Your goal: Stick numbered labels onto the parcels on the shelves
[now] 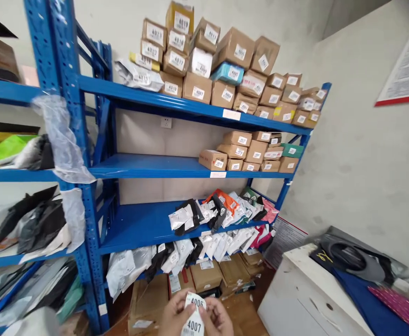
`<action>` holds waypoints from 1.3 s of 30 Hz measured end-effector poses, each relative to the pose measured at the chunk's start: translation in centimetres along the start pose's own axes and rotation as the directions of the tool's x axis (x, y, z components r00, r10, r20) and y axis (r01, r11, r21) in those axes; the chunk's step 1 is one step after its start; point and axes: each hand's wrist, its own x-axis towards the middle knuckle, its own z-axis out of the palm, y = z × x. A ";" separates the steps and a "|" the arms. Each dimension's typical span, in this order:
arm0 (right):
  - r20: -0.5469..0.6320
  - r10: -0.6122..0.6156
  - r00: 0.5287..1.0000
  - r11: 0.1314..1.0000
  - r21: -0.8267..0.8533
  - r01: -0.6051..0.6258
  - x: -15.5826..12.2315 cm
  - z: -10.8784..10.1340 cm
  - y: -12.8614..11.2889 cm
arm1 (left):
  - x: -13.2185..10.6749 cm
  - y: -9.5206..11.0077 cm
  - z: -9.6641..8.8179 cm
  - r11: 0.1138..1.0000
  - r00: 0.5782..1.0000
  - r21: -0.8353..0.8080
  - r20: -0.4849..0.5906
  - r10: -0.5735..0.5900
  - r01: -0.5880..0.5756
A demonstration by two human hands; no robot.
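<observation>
At the bottom of the head view, a strip of white number labels (193,313) printed 4006 and 4007 is held up between my two hands. My left hand (174,313) pinches its left side, thumb across the front. From the right, my right hand (219,318) grips the upper label's edge with thumb and bent fingers. Beyond my hands is the lowest level of a blue metal shelf (190,173), with cardboard boxes (206,276) near the floor. Just above those, a row of white and black mailer bags (178,255) carries similar labels.
Labelled cardboard parcels (198,93) crowd the top shelf; more boxes (256,151) stand at the right of the middle one. Another blue rack (15,175) with bags is on the left. At right, a white cabinet (306,298) bears a grey fan-like object (348,254).
</observation>
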 end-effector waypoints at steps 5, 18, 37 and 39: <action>0.191 0.050 0.980 0.975 -0.221 -0.007 11.8 -0.4 0.8 | 9.7 0.4 1.3 0.997 0.986 0.062 -0.164 -0.041 0.052; 0.328 -0.112 0.938 0.667 -0.674 0.316 34.1 4.0 8.1 | 27.7 -1.1 0.1 0.969 0.925 0.163 -0.362 -0.116 0.186; 0.134 -0.002 0.991 0.371 -0.920 0.126 36.8 5.8 9.2 | 34.9 1.4 -7.1 0.432 0.829 0.901 -0.270 0.490 0.038; 0.147 -0.008 0.989 0.266 -0.953 0.144 37.7 6.8 8.8 | 36.7 1.8 -8.9 0.430 0.894 0.899 -0.255 0.369 0.079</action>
